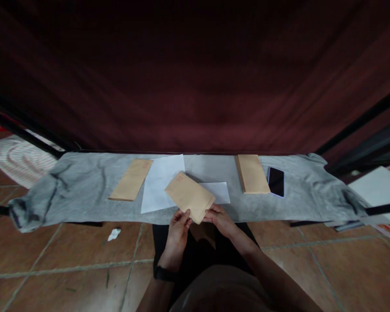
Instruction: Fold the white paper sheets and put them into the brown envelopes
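Observation:
A brown paper envelope (pixel 190 195) with a small reddish print at its far left corner is held tilted at the near edge of the cloth-covered bench. My left hand (pixel 179 227) pinches its near edge, thumb on top. Closed on the near right corner is my right hand (pixel 219 219), its fingers partly behind the paper. Beneath the envelope lie a large white sheet (pixel 159 184) on the left and a smaller white paper (pixel 219 190) on the right, both partly covered by it.
Brown envelopes (pixel 131 180) lie at the left of the grey cloth (pixel 84 182). A thicker envelope stack (pixel 253 173) sits at the right, beside a dark-screened phone (pixel 277 182). A dark red curtain (pixel 195 108) hangs behind the bench. White scrap (pixel 114 234) lies on the tiled floor.

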Available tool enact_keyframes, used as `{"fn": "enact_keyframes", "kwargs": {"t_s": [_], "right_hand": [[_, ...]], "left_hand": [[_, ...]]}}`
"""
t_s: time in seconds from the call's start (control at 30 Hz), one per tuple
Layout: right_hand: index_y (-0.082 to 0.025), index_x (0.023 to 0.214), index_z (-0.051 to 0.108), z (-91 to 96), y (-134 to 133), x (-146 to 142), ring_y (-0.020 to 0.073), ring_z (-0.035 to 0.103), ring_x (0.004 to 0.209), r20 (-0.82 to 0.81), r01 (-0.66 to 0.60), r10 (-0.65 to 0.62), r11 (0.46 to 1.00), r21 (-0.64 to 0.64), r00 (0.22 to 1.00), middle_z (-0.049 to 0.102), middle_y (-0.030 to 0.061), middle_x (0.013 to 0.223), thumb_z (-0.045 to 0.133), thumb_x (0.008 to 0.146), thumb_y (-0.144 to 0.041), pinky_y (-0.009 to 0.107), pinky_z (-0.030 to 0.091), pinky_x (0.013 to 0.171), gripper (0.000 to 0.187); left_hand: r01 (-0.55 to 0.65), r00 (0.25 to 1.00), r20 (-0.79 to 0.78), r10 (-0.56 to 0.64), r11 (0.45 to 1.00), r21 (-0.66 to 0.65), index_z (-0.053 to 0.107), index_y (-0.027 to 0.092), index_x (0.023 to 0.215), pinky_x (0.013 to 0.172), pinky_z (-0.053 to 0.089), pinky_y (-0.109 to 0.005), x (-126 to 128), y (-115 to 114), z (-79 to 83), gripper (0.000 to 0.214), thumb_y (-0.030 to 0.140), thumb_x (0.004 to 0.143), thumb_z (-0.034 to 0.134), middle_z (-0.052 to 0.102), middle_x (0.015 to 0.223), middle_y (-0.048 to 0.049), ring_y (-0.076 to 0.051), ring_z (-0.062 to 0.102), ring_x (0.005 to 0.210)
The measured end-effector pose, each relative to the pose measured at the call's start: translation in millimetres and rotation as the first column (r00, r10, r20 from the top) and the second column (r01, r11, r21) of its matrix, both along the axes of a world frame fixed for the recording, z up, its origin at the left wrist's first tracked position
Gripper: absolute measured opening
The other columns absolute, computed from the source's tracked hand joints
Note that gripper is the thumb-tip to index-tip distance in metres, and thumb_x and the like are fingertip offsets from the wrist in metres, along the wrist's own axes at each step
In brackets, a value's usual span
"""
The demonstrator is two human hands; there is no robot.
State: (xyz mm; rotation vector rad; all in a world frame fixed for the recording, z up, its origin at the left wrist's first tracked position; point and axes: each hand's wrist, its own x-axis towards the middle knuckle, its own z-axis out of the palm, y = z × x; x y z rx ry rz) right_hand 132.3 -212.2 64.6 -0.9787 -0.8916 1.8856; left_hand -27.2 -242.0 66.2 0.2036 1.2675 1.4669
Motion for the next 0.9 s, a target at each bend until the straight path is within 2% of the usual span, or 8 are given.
{"fn": "enact_keyframes", "kwargs": {"t_s": [0.17,0.3,0.37,0.43,0.5,0.6,0.7,0.9], "right_hand": [[-0.021,0.103,0.073,-5.9,9.9,7.1,0.0255,0.071,0.083,0.196,0.091,-0.1,0.994,0.053,0.976,0.077,0.0056,0.093,0.073,0.074,-0.061,0.041,0.059,0.076,0.05],[-0.022,0.087,0.072,-16.4,26.7,23.5,0.0245,0.067,0.089,0.488,0.039,-0.196,0.949,0.313,0.851,0.074,0.0024,0.083,0.059,0.082,-0.051,0.037,0.054,0.083,0.031],[-0.023,0.086,0.071,-20.4,31.3,33.6,0.0243,0.066,0.092,0.534,-0.003,-0.211,0.928,0.371,0.818,0.073,0.0019,0.08,0.056,0.084,-0.047,0.036,0.053,0.086,0.029],[-0.022,0.089,0.071,-22.6,32.0,41.7,0.0234,0.066,0.091,0.504,-0.017,-0.193,0.924,0.381,0.842,0.073,0.0017,0.082,0.056,0.085,-0.046,0.035,0.053,0.085,0.029],[-0.021,0.091,0.071,-22.6,29.7,46.9,0.0227,0.066,0.09,0.46,-0.022,-0.168,0.925,0.379,0.872,0.073,0.0016,0.086,0.058,0.085,-0.046,0.034,0.052,0.085,0.028],[-0.022,0.094,0.072,-19.7,24.6,50.9,0.022,0.066,0.088,0.431,-0.031,-0.134,0.934,0.355,0.893,0.073,0.0011,0.088,0.058,0.085,-0.043,0.034,0.052,0.084,0.027],[-0.023,0.097,0.071,-15.2,21.3,54.3,0.021,0.065,0.086,0.415,-0.041,-0.103,0.945,0.325,0.904,0.072,0.0003,0.087,0.056,0.085,-0.04,0.032,0.053,0.08,0.026],[-0.022,0.094,0.071,-6.0,19.4,65.2,0.0193,0.065,0.083,0.45,-0.084,-0.093,0.93,0.358,0.888,0.071,-0.0005,0.083,0.054,0.086,-0.039,0.03,0.052,0.08,0.025]], "left_hand": [[0.18,0.983,-0.027,-0.182,0.982,-0.055,0.063,0.02,0.07,0.063,0.053,-0.026,10.6,-10.3,-1.5,0.045,0.043,0.05,0.095,0.069,0.07,-0.0006,-0.014,0.066,0.063],[0.537,0.779,-0.311,-0.544,0.835,-0.117,0.068,0.018,0.076,0.064,0.055,-0.033,17.9,-28.5,-0.3,0.04,0.056,0.074,0.078,0.07,0.069,-0.0059,-0.02,0.069,0.064],[0.595,0.55,-0.673,-0.495,0.798,-0.1,0.072,0.019,0.092,0.082,0.058,-0.042,16.4,-28.5,5.7,0.031,0.047,0.081,0.074,0.075,0.091,-0.0097,-0.026,0.073,0.089],[0.635,0.214,-0.933,-0.29,0.767,-0.092,0.066,0.024,0.126,0.111,0.044,-0.052,11.2,-18.6,14.3,0.051,0.033,0.078,0.078,0.064,0.138,-0.013,-0.032,0.057,0.132],[0.686,-0.127,-0.98,-0.151,0.7,-0.197,0.043,0.027,0.152,0.123,0.021,-0.061,3.8,-1.7,22.2,0.092,0.026,0.07,0.085,0.029,0.167,-0.0151,-0.037,0.024,0.154],[0.681,-0.403,-0.91,-0.095,0.633,-0.368,0.02,0.028,0.162,0.124,0.007,-0.065,-7.1,24.5,27.3,0.119,0.03,0.064,0.09,0.005,0.172,-0.0181,-0.039,0.006,0.158],[0.686,-0.476,-0.872,-0.11,0.574,-0.447,0.012,0.027,0.163,0.123,0.006,-0.066,-14.1,40.3,25.9,0.126,0.042,0.064,0.089,0.006,0.171,-0.0193,-0.039,0.004,0.158],[0.73,-0.478,-0.871,-0.114,0.499,-0.466,0.009,0.024,0.163,0.123,0.011,-0.063,-18.8,42.6,23.6,0.129,0.049,0.063,0.086,0.012,0.17,-0.0215,-0.041,0.014,0.156]]}}
